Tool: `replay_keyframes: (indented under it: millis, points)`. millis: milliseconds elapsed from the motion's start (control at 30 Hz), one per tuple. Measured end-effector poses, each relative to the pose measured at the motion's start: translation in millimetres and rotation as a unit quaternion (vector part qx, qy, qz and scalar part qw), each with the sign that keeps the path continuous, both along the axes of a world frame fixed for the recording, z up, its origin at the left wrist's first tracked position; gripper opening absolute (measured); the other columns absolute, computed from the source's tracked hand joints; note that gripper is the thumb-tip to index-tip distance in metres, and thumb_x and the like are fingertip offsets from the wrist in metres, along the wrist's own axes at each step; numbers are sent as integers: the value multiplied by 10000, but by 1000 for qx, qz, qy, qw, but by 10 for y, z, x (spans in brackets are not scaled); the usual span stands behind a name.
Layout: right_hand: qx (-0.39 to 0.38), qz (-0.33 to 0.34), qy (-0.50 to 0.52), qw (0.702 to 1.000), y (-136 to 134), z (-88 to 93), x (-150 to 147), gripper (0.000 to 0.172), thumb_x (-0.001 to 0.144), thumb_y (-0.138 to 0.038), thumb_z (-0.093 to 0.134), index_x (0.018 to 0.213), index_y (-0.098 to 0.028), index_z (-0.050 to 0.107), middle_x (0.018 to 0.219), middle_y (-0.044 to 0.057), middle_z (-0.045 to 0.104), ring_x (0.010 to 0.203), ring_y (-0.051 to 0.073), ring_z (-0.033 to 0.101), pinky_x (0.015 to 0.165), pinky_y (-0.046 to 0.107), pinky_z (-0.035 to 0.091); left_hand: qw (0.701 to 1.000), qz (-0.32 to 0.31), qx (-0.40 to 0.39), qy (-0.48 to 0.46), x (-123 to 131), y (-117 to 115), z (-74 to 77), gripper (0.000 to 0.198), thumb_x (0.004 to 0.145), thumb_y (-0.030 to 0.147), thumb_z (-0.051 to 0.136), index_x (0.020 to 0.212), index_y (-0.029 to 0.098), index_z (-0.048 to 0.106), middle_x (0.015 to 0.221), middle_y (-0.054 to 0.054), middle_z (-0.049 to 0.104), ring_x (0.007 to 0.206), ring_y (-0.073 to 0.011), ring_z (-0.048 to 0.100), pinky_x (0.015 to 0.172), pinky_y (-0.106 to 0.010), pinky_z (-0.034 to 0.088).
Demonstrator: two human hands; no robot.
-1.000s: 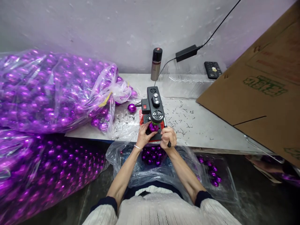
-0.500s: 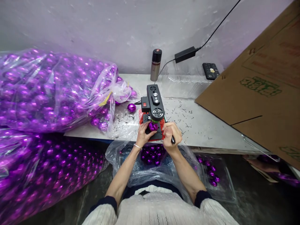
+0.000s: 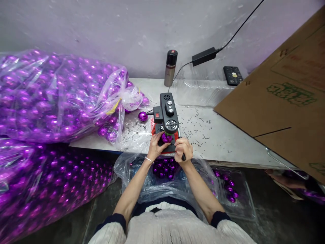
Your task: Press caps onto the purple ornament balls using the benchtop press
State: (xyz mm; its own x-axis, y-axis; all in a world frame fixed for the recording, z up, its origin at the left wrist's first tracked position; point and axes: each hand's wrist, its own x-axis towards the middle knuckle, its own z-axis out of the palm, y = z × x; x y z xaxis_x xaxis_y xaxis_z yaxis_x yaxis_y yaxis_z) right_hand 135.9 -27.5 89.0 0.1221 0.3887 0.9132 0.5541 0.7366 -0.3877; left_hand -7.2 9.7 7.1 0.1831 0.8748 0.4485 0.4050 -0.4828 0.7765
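A small black bench machine (image 3: 167, 115) stands near the front edge of the white table (image 3: 223, 135). Under its head sits a shiny purple ball (image 3: 166, 138), and my left hand (image 3: 156, 146) is closed around that ball from the left. My right hand (image 3: 183, 149) is wrapped round the machine's lever handle (image 3: 180, 146) just right of the ball. A clear bag of purple balls (image 3: 165, 169) lies open in my lap below both hands.
Big clear bags full of purple balls (image 3: 58, 98) fill the left side. One loose purple ball (image 3: 143, 116) lies left of the machine. A spray can (image 3: 170, 67), power adapter (image 3: 204, 56) and dark remote (image 3: 233, 75) sit at the back. Cardboard (image 3: 284, 101) leans at right.
My right hand swung the lever handle out to the right half a second ago and has now come back in close to the machine. My left hand stays on the ball.
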Motion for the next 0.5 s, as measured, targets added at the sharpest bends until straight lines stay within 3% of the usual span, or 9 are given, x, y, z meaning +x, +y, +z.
replay_keyframes:
  millis: [500]
  points:
    - [17,-5,33,999,38,-169,-32,256,1001,-243,389,770,-244,499,711,-6,587,579,145,529,612,336,453,1000,13,-11,-1,-1,-10,-11,586,829,485,794,1325,216,636,1236,-124,721,1175,-278,671,1028,-485,545]
